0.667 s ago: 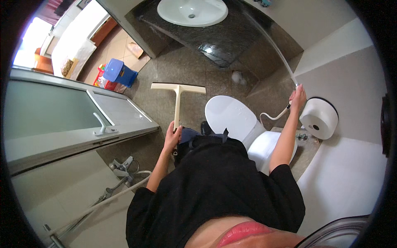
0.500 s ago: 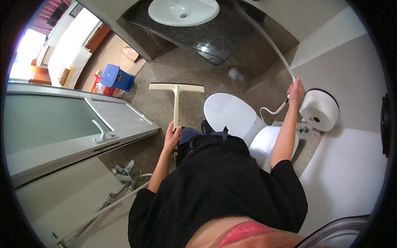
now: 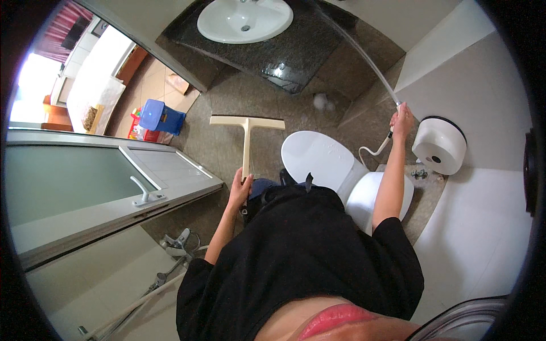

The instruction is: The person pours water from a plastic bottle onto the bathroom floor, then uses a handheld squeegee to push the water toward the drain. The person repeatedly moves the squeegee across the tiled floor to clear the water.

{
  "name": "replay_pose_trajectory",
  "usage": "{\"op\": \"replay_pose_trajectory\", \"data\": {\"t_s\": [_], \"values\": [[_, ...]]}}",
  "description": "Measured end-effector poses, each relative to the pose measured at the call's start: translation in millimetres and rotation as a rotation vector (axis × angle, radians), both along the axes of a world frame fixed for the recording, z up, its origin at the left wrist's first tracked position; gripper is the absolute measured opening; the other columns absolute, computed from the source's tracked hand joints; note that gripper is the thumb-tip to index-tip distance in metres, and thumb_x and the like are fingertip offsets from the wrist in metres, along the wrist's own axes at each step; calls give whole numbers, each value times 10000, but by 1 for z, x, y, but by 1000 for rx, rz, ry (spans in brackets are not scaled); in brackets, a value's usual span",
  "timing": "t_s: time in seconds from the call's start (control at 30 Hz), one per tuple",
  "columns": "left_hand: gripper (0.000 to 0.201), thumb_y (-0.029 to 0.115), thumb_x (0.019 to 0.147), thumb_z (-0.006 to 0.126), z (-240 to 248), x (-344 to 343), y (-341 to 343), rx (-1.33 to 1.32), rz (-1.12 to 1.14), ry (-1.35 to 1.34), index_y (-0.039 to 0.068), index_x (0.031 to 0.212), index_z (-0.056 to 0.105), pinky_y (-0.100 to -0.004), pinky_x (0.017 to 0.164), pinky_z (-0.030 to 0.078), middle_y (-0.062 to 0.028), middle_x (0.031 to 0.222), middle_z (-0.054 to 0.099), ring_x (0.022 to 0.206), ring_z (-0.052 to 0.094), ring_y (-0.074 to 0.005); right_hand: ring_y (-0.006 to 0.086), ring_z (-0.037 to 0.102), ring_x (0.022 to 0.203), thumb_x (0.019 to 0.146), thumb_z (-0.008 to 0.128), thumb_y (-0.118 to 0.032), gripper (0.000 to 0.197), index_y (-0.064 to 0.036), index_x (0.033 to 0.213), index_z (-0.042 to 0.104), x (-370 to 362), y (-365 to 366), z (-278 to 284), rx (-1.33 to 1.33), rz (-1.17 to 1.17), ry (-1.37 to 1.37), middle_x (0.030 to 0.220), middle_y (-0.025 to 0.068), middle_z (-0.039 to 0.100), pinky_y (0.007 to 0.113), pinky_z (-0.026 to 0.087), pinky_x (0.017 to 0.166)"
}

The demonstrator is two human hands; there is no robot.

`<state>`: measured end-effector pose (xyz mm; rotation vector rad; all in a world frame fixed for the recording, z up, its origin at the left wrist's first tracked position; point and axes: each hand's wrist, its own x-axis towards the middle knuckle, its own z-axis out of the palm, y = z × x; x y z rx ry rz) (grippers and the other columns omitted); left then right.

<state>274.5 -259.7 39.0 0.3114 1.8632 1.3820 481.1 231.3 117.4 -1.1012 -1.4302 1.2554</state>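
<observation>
My left hand [image 3: 241,187] grips the handle of a cream floor squeegee [image 3: 247,126], whose wide blade rests on the dark tiled floor ahead. My right hand [image 3: 401,118] is raised and holds a spray nozzle on a white hose [image 3: 372,151]. A thin jet of water [image 3: 364,59] shoots from it toward the dark counter [image 3: 296,48] under the white sink [image 3: 244,20]. The closed white toilet [image 3: 321,159] stands between my arms.
A round white paper dispenser [image 3: 439,145] hangs on the right wall. A glass shower door with a handle [image 3: 145,195] stands at left, shower fittings [image 3: 173,247] below it. A blue stool [image 3: 162,117] sits beyond the doorway. A wet splash [image 3: 322,102] marks the floor.
The view has shifted slightly, and the water jet from the nozzle now reaches farther toward the counter. Both hands keep their grips.
</observation>
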Motion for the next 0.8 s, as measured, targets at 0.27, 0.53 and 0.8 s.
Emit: {"op": "replay_pose_trajectory", "data": {"t_s": [0.27,0.53,0.8], "values": [[382,182,937,517,0,-4,5,29,-8,-6,82,1285,394,-208,420,348,27,658,442,481,425,-57,69,363,352,914,485,-443,404,-59,792,522,-14,29,2,59,62,-9,455,-19,373,228,281,329],[352,189,935,520,14,-12,5,38,73,-53,91,1258,420,-207,418,342,23,681,446,485,427,-57,65,350,337,900,515,-463,435,-31,879,559,-27,46,24,-5,76,29,452,-24,371,230,279,314],[342,191,925,539,19,-23,-3,17,60,5,60,1217,417,-215,429,363,26,672,456,494,437,-58,74,346,334,896,523,-465,432,-33,877,545,-41,59,34,-57,135,79,442,-24,358,233,283,318]]}}
